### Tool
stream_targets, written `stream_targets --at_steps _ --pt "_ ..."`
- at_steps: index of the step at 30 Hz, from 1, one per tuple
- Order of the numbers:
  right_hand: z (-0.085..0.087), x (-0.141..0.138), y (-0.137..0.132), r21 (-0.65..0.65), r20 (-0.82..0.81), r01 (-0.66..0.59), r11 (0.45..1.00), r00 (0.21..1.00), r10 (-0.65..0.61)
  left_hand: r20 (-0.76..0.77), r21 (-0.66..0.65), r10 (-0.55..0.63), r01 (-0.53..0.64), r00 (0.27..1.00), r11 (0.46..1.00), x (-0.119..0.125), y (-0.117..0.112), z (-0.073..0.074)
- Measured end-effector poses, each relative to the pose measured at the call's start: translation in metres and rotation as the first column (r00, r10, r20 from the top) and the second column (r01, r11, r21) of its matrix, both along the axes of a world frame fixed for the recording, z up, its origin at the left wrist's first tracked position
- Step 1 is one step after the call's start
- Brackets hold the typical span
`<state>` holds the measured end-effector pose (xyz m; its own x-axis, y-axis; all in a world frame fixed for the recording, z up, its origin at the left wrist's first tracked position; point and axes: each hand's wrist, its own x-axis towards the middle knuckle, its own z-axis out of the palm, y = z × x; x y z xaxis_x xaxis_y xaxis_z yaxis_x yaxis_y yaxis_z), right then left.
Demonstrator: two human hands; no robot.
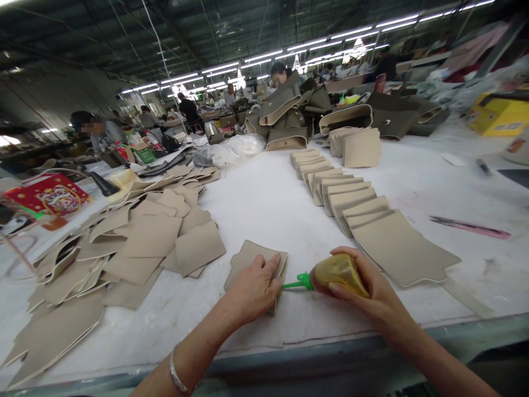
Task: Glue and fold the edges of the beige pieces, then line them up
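Observation:
Under my left hand point(254, 289) is a beige leather piece point(246, 256). I grip it near its right edge, with the index finger stretched along the top; the hand covers part of it. My right hand point(374, 284) is wrapped round a squeeze bottle point(341, 273) of amber liquid, tilted on its side. Its green nozzle point(295, 284) points left, and the tip meets the piece's right edge beside my left fingers. To the right, a row of folded beige pieces point(355, 204) overlaps towards a large flat piece point(405, 245).
A loose heap of beige pieces point(151, 237) covers the left of the white table point(256, 193). Pink-handled snips point(471, 226) lie at the right. Dark bag bodies point(285, 116) are piled at the back, near a yellow box point(500, 113). Other people sit farther off.

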<state>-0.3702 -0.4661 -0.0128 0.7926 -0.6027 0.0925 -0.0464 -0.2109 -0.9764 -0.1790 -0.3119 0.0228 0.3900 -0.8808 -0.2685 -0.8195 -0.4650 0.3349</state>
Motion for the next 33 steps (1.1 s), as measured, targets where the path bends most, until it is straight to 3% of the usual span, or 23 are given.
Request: stream_targets --at_steps 6,13,19,24,30,33 --pt "-0.002 -0.001 0.001 0.059 -0.006 -0.121 0.991 0.993 0.121 -0.009 -0.011 0.003 -0.003 1.000 1.000 0.000 0.001 0.000" --pt "-0.009 0.004 -0.016 -0.074 0.016 0.100 0.992 0.995 -0.099 -0.015 -0.013 0.007 -0.007 1.000 1.000 -0.001 0.001 0.001" --pt "-0.007 -0.001 -0.013 0.036 -0.001 -0.096 0.995 0.995 0.096 -0.020 -0.017 0.015 -0.015 1.000 1.000 -0.001 0.001 0.001" --pt "-0.005 0.002 -0.021 0.029 0.013 0.027 0.999 1.000 -0.027 -0.030 -0.030 0.011 -0.012 0.999 0.999 0.000 0.001 0.001" --pt "-0.006 0.002 -0.016 0.051 0.011 -0.075 0.996 0.997 0.075 -0.030 -0.029 0.011 -0.012 0.999 1.000 0.000 0.000 0.000" --pt "-0.006 0.009 -0.021 0.019 0.023 0.034 0.999 0.999 -0.035 -0.034 -0.035 0.005 -0.006 0.999 0.999 0.000 0.000 0.000"
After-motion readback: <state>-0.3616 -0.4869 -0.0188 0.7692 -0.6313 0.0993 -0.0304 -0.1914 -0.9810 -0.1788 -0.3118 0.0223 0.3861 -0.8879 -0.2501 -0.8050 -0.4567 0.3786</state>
